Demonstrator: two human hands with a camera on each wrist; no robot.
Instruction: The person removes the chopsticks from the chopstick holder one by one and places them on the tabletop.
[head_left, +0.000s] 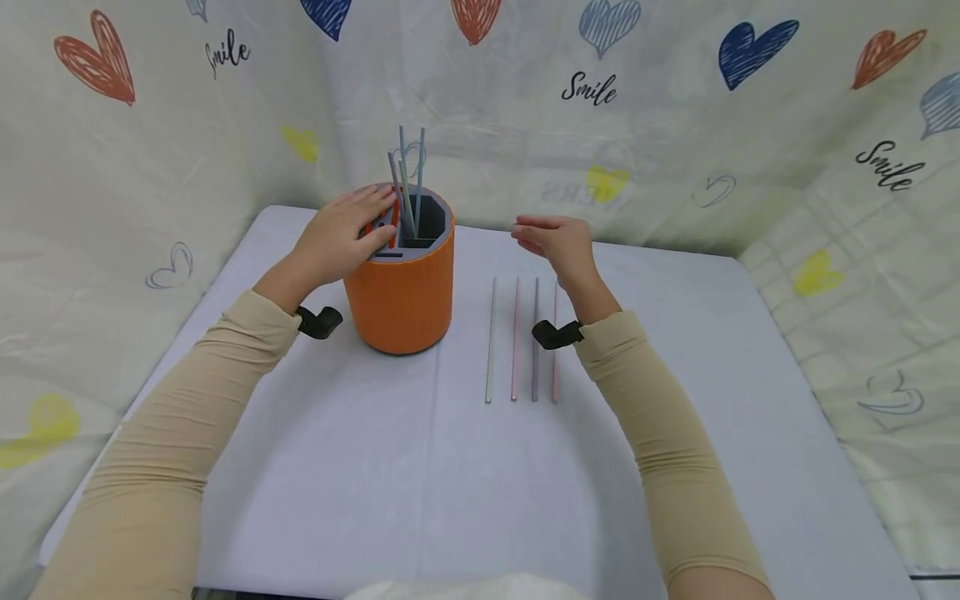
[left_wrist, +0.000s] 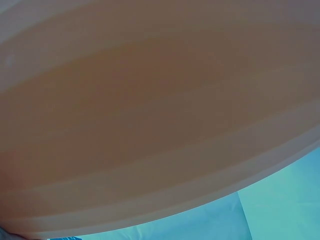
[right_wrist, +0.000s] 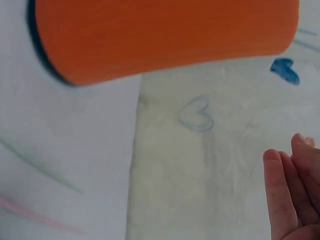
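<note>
The person's left hand point(head_left: 341, 233) rested on the top of an orange container point(head_left: 401, 304), fingers and thumb apart, laid across the left part of its rim; whether the fingertips touched anything inside could not be told. The right hand point(head_left: 558, 242) was held above the table, to the right of the container and well apart from it, its fingers extended and close to one another. Four thin sticks point(head_left: 421, 158) stood slightly tilted in the container, in its far right part, and red pieces point(head_left: 394, 218) showed beside them, just by the left hand.

The container stood upright left of the middle, toward the far side of the white table point(head_left: 420, 500). To its right, four more sticks lay side by side, running near to far: a pale green stick point(head_left: 491, 350), a pink stick point(head_left: 515, 350), a greyish purple stick point(head_left: 536, 371) and, rightmost, another pink stick point(head_left: 556, 379). A black wrist camera point(head_left: 555, 335) partly hid the last two. Beyond the table hung a pale curtain point(head_left: 517, 125) printed with hearts and "Smile".
</note>
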